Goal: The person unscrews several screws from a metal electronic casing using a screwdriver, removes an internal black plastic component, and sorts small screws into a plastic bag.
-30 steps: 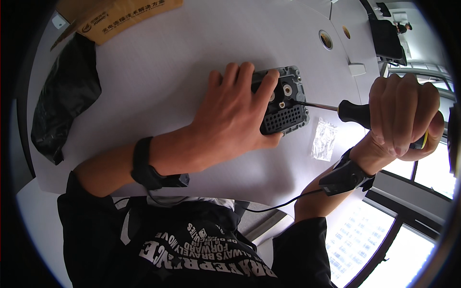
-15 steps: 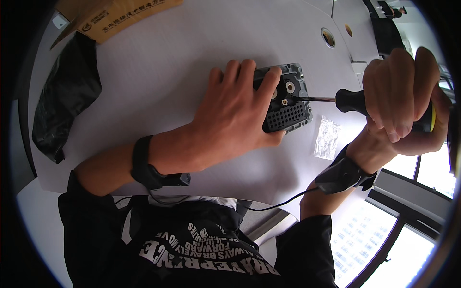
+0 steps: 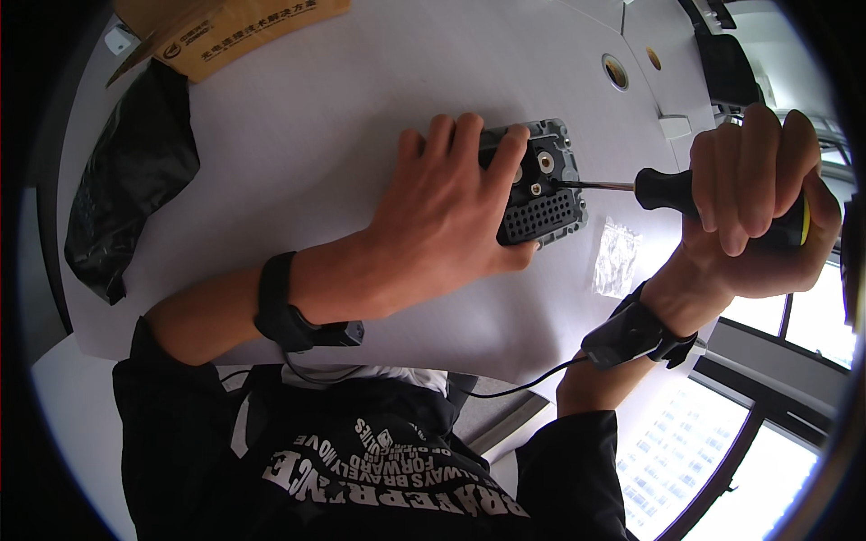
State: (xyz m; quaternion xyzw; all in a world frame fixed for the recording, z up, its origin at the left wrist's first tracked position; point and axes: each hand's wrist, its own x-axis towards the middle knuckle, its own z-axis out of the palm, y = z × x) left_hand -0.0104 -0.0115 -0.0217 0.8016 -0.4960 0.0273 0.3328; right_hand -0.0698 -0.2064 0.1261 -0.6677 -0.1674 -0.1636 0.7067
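Observation:
On the light table lies a rectangular connector [image 3: 541,215] with a grey metal frame and a black insert with several rows of small holes. My left hand [image 3: 442,203] is laid over its left side, fingers at the far edge and thumb at the near edge, gripping it and hiding that part. My right hand [image 3: 753,198] is closed round the black and yellow handle of a screwdriver [image 3: 663,192]. The screwdriver's shaft points left, and its tip reaches into the black insert beside two round metal fittings; the exact contact is too small to see.
A small clear plastic bag [image 3: 617,259] lies just right of the connector. A black plastic bag [image 3: 133,176] and an open cardboard box [image 3: 244,36] are at the far left. A cable [image 3: 519,391] runs between my wrist devices near the table's front edge. A round grommet [image 3: 614,72] sits at the back right.
My right hand has shifted slightly and turned a little round the screwdriver handle. The screwdriver's tip stays at the same spot on the connector, and my left hand keeps its grip.

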